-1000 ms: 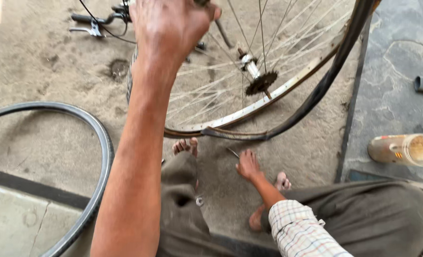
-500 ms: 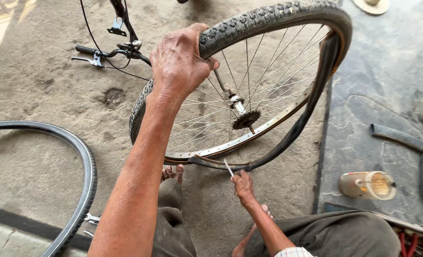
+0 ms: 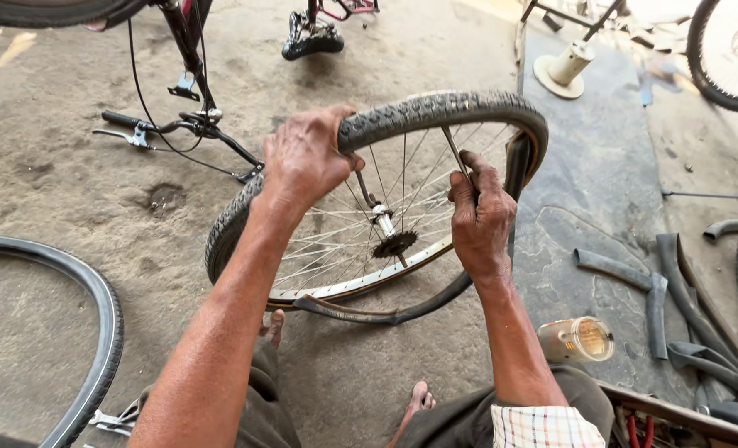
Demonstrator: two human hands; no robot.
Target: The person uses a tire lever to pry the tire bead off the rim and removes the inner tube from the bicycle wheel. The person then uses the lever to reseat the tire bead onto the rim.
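Both our hands on the bike wheel, lever at the rim.

Near us, our right hand (image 3: 481,217) is closed around a thin metal lever (image 3: 454,153) pointing up-left into the rim; left hand (image 3: 307,158) clamps the tyre (image 3: 435,109) just left of it. The wheel (image 3: 369,241) stands upright on the floor beyond our feet, and the right hand is closest to the lever's tip.

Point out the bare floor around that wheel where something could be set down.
Free: the concrete between the wheel, the loose tyre at left and the bike's handlebar. Also the dark slab between the wheel, the white stand and the rubber strips. Crowded: right edge, with strips and a jar; the left hand and right hand occupy the wheel.
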